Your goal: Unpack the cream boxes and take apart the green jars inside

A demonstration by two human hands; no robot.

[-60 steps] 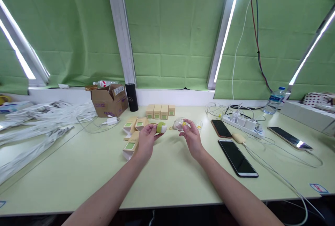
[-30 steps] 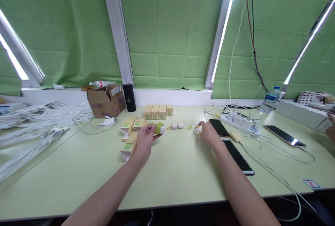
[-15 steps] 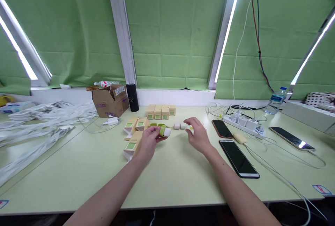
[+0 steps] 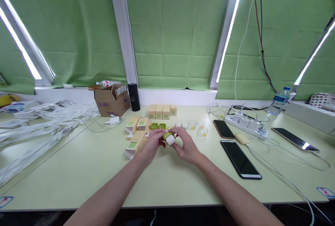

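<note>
Between both hands, above the middle of the table, is a small white block with a green band (image 4: 170,138). My left hand (image 4: 155,142) pinches it from the left, and my right hand (image 4: 185,146) has its fingers closed on its right side. Just behind the hands stand two green square cups (image 4: 158,126) and small white pieces (image 4: 181,125). Clear little containers with yellow bits (image 4: 201,127) lie to the right. Opened cardboard boxes with green labels (image 4: 136,138) are left of my left hand.
Small closed boxes (image 4: 162,111) stand at the back. A carton (image 4: 112,101) and black cylinder (image 4: 133,97) are back left, white strips (image 4: 52,121) far left. Phones (image 4: 240,159), a power strip (image 4: 246,125) and cables lie right; a water bottle (image 4: 278,101) stands behind.
My right hand has moved left from near the clear containers and closed on the white block. The block has shifted slightly right and tilted, with my left hand still on it.
</note>
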